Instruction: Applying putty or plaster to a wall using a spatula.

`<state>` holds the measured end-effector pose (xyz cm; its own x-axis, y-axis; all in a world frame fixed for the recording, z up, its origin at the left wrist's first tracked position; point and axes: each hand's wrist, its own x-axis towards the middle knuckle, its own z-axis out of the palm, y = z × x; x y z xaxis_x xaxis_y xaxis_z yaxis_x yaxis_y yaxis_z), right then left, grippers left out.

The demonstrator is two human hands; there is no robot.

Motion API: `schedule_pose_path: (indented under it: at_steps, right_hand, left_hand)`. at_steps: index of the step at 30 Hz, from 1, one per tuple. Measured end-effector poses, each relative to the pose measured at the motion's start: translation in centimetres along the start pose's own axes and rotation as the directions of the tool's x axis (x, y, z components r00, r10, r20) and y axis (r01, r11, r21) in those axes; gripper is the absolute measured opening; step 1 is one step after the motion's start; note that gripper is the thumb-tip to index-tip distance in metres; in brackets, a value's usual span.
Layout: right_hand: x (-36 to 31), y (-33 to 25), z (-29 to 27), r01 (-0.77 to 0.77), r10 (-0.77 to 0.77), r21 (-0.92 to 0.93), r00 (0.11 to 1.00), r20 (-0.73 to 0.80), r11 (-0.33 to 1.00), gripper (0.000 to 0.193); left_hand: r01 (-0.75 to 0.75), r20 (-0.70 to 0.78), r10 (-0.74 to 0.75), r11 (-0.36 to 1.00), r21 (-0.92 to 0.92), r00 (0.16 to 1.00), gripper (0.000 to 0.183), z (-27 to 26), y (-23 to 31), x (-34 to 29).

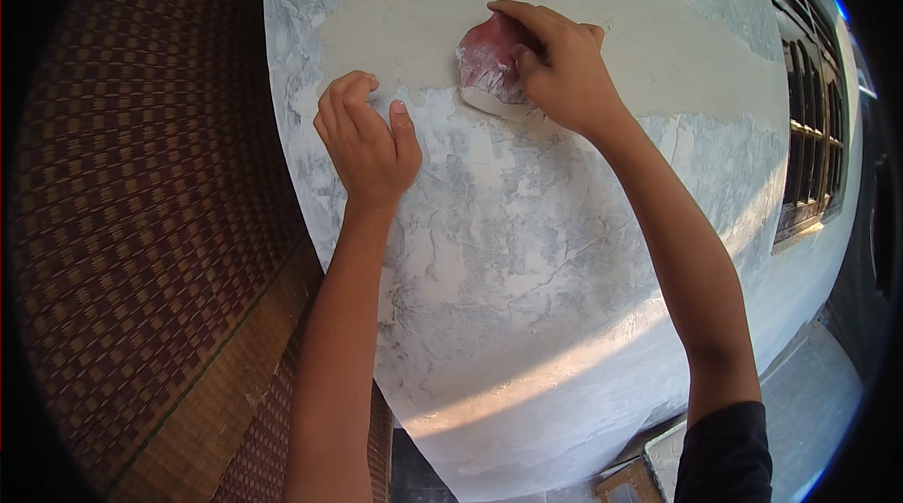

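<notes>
My right hand (pixel 562 63) is closed on a red putty spreader (pixel 491 56), a flat piece smeared with white. A pale band of putty runs along its lower edge, which lies against or very close to the wall (pixel 527 221). The spreader is at the lower border of a wide, smooth beige putty patch (pixel 395 23) on the upper wall. To its left, my left hand (pixel 372 132) holds nothing; its fingers are loosely bent and the thumb stands apart. It is by the patch's lower left border, and whether it touches the wall I cannot tell.
A brown woven mat (pixel 160 127) stands along the left side. On the right is a wooden barred window (pixel 811 127). Below, near my right sleeve, sits a box-like thing with a brown edge (pixel 628 486). A strip of sunlight crosses the lower wall.
</notes>
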<state>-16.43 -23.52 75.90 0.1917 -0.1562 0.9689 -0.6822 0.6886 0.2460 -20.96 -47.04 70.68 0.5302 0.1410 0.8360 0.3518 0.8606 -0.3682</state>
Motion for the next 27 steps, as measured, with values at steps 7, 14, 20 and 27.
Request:
schedule_pose_path:
  at_steps: [7,14,20,27]
  right_hand:
    - [0.6,1.3,-2.0,-0.245,0.248,0.077,0.968,-0.030,0.966,0.048]
    - [0.7,4.5,-2.5,-0.251,0.245,-0.072,0.966,-0.085,0.965,0.048]
    - [0.0,0.8,-0.5,-0.095,0.094,0.033,0.995,0.044,0.995,0.047]
    - [0.4,2.0,-2.5,-0.268,0.269,0.041,0.963,-0.021,0.962,0.050]
  left_hand:
    - [0.004,0.005,-0.003,1.000,-0.012,1.000,0.033,-0.1,0.2,-0.1]
    - [0.022,0.013,-0.022,1.000,-0.012,1.000,0.033,0.3,0.7,0.0]
    - [-0.003,0.014,0.003,1.000,0.013,1.000,0.033,-0.2,0.1,0.0]
    - [0.015,0.012,-0.015,1.000,-0.010,1.000,0.034,0.2,0.2,-0.2]
